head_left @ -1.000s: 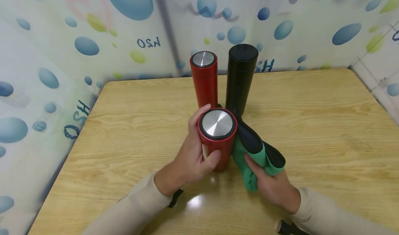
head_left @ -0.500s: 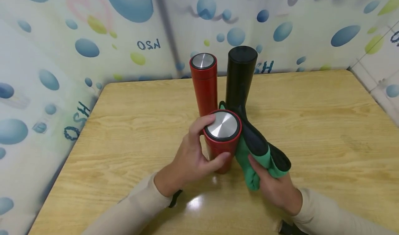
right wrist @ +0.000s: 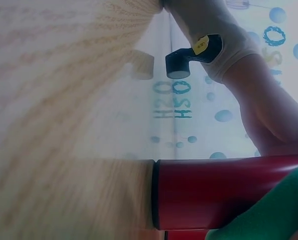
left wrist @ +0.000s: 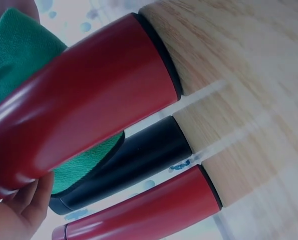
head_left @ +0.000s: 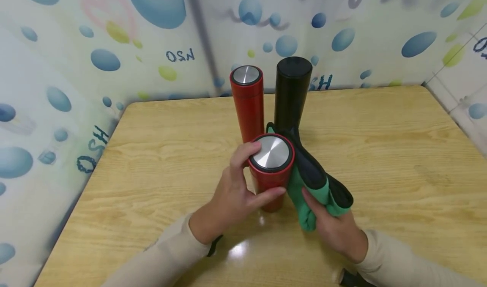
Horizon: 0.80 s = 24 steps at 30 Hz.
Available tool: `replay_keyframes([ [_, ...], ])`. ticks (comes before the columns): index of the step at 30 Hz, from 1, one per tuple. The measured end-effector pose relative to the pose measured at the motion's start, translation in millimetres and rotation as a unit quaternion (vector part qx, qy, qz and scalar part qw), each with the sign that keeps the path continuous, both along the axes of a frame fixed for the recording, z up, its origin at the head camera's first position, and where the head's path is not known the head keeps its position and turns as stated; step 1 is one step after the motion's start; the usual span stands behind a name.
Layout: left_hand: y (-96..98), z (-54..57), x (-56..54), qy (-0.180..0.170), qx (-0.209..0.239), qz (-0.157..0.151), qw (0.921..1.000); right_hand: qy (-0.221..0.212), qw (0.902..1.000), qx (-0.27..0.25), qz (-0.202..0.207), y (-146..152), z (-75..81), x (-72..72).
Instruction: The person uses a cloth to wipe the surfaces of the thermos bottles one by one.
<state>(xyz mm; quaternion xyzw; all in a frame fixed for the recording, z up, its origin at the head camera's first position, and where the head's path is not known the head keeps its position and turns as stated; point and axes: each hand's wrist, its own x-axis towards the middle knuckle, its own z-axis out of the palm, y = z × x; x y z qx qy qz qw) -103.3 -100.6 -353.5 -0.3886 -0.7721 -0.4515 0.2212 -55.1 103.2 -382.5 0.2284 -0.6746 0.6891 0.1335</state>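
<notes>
A red thermos [head_left: 267,179] with a brushed silver lid top stands upright in front of me. My left hand [head_left: 228,200] grips it near the top, the thumb across its front and one fingertip over the lid's edge. From the right, my right hand [head_left: 338,232] holds a folded green cloth [head_left: 304,206] with black parts against the thermos's side. Part of the cloth reaches behind the thermos, as the left wrist view shows with the green cloth [left wrist: 18,55] on both sides of the red body [left wrist: 88,95]. The right hand's fingers are mostly hidden beneath the cloth.
Behind, a second red thermos [head_left: 249,109] and a black thermos [head_left: 291,97] stand upright close together. All are on a wood-grain table [head_left: 171,151], which meets a patterned wall covering [head_left: 144,67] at the back. A wrist-worn camera [right wrist: 179,65] shows on the left arm.
The thermos and the cloth have shifted slightly to the right. One left fingertip has come onto the lid top, and the thumb reaches farther across the front. The back thermoses stay standing.
</notes>
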Motion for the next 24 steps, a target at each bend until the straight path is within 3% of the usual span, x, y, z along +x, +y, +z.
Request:
replay_keyframes([
  [6,2.7,0.7,1.3,0.001,0.013,0.015,0.9998,-0.038,0.9990,0.020,0.009,0.8,0.7,0.1],
  [13,0.4,-1.7,2.5,-0.010,-0.003,0.023,0.9997,-0.101,0.9933,0.056,0.007,2.0,0.1,1.4],
  [18,-1.7,-1.8,1.1,-0.004,-0.015,0.018,0.9997,-0.097,0.9945,0.034,0.015,1.6,-0.1,-0.5],
  [24,-1.6,-2.1,0.6,0.016,-0.022,0.020,0.9994,-0.023,0.9997,-0.007,-0.007,0.7,-2.8,0.9],
])
